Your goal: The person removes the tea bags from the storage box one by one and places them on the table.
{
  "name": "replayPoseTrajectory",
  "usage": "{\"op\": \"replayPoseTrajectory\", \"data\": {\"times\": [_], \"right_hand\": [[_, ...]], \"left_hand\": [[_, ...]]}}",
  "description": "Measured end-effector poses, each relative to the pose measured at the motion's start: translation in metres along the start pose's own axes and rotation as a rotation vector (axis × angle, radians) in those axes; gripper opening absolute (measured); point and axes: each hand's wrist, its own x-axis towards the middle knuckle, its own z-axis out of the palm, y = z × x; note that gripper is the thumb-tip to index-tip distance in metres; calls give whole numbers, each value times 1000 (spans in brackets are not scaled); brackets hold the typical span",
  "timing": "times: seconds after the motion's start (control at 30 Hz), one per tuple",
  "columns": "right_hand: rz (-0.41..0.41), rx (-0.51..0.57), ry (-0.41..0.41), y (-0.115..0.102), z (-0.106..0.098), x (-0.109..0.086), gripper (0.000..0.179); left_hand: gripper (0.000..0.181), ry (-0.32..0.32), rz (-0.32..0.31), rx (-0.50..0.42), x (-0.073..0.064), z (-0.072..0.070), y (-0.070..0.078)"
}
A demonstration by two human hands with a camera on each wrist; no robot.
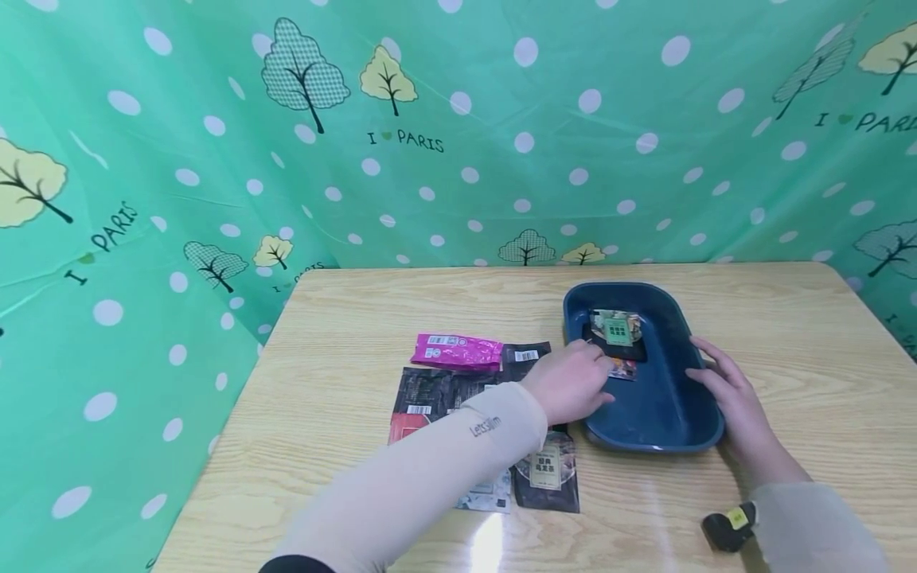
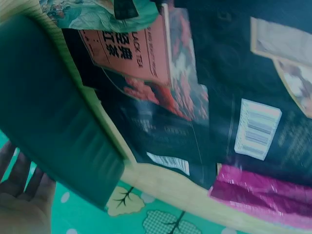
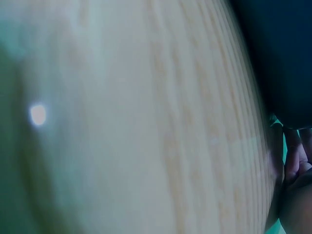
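Observation:
A dark blue tub [image 1: 666, 398] stands on the table. Inside it lies a black tea packet with a green label [image 1: 618, 333], and a colourful packet edge [image 1: 626, 369] shows just below. My left hand [image 1: 573, 382] reaches over the tub's left rim, its thumb apart from the fingers; the tub wall hides its fingertips in the left wrist view. At the right rim, my right hand [image 1: 731, 398] touches the tub with extended fingers. Left of the tub lie several packets: a magenta packet [image 1: 458, 351], a black packet with a red label [image 1: 419, 398] and a black oolong packet [image 1: 548, 477].
The wood-grain table [image 1: 286, 446] ends at a far edge before a green dotted curtain [image 1: 473, 143]. A small black object with a yellow label [image 1: 729, 527] is near the right sleeve. The left forearm covers part of the packets.

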Motion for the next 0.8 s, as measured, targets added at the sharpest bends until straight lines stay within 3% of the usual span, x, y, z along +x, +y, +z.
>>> {"op": "replayPoseTrajectory", "data": {"times": [0.23, 0.5, 0.8], "right_hand": [[-12, -7, 11, 0, 1, 0, 55], [-13, -9, 15, -1, 2, -1, 56], [-7, -6, 28, -3, 3, -2, 56]], "left_hand": [[50, -19, 28, 11, 11, 10, 6], [42, 42, -15, -49, 24, 17, 13], [38, 48, -20, 1, 38, 21, 17]]}}
